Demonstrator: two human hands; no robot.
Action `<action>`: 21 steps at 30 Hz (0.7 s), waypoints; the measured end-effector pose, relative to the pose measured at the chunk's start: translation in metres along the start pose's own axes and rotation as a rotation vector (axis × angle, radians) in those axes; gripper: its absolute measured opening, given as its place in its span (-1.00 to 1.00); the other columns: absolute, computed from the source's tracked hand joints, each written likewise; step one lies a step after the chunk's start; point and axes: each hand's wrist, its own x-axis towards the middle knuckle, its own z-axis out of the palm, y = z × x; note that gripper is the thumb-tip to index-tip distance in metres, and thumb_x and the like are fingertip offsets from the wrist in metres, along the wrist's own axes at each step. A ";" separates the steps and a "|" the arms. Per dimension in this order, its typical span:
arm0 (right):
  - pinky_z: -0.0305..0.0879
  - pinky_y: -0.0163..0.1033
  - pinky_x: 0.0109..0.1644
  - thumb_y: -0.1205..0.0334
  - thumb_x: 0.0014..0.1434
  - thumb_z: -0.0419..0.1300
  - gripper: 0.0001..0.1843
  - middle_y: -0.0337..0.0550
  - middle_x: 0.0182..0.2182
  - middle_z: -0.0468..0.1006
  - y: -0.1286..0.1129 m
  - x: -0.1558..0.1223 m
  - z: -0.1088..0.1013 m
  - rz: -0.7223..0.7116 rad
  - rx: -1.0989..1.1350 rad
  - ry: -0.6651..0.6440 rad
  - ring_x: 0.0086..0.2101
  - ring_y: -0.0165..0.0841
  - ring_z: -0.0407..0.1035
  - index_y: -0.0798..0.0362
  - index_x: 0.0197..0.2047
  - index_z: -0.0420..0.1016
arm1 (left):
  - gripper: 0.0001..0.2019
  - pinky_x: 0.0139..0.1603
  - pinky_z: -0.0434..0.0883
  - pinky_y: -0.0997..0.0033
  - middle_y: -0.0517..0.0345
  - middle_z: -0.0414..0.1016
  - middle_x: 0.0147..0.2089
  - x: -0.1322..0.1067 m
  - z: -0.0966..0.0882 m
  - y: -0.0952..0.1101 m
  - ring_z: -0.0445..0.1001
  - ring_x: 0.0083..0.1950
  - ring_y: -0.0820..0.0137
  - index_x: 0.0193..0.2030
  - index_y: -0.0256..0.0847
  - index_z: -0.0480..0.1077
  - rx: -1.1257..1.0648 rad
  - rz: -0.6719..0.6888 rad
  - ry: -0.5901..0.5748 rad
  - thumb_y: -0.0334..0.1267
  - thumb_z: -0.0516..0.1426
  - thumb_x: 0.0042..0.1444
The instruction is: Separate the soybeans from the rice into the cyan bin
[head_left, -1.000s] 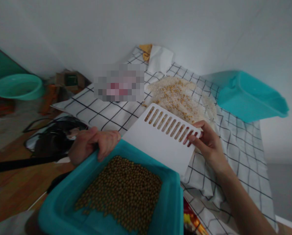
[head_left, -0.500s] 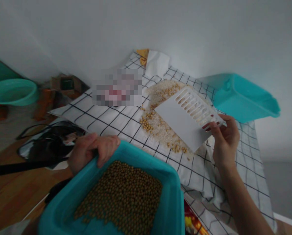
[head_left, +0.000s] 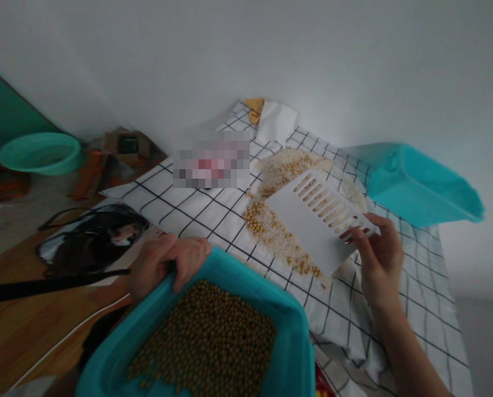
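Note:
My left hand grips the far left rim of a teal plastic tub that holds a layer of soybeans. My right hand pinches the slotted end of a flat white plastic scraper. The scraper's plain edge rests in a pile of rice mixed with soybeans spread on a white checked cloth. Loose beans lie bunched along the scraper's left and lower edges.
A second teal tub stands tilted at the back right by the wall. A green basin, a box and a dark bag with a strap lie on the wooden floor at left. Folded cloth sits behind the pile.
My right hand carried the scraper from over the tub's far rim away to the rice pile and set its edge down there. My left hand kept its hold on the tub.

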 end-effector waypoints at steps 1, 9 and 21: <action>0.40 -0.25 -0.30 0.16 0.33 0.32 -0.84 -0.25 -0.39 0.59 0.000 0.000 0.000 -0.015 -0.002 -0.004 -0.42 -0.36 0.49 -0.06 -0.04 0.49 | -0.33 -0.32 0.32 0.24 0.20 0.29 -0.71 0.000 -0.002 0.001 0.27 -0.64 0.42 -0.62 -0.19 0.27 0.018 -0.011 -0.025 -0.14 -0.31 0.51; 0.40 -0.33 -0.35 0.21 0.34 0.32 -0.84 -0.27 -0.39 0.60 0.000 -0.001 0.001 -0.077 -0.021 0.019 -0.43 -0.42 0.50 -0.06 -0.01 0.54 | -0.33 -0.31 0.30 0.26 0.25 0.30 -0.69 0.001 -0.005 0.003 0.25 -0.62 0.45 -0.60 -0.20 0.27 0.023 -0.040 -0.040 -0.13 -0.31 0.52; 0.41 -0.34 -0.35 0.27 0.35 0.31 -0.83 -0.28 -0.36 0.61 -0.001 0.000 -0.001 -0.119 -0.027 -0.054 -0.41 -0.43 0.51 -0.07 0.01 0.53 | -0.34 -0.35 0.31 0.24 0.23 0.31 -0.72 0.004 -0.006 0.005 0.27 -0.67 0.44 -0.60 -0.18 0.26 0.093 0.004 -0.078 -0.18 -0.34 0.51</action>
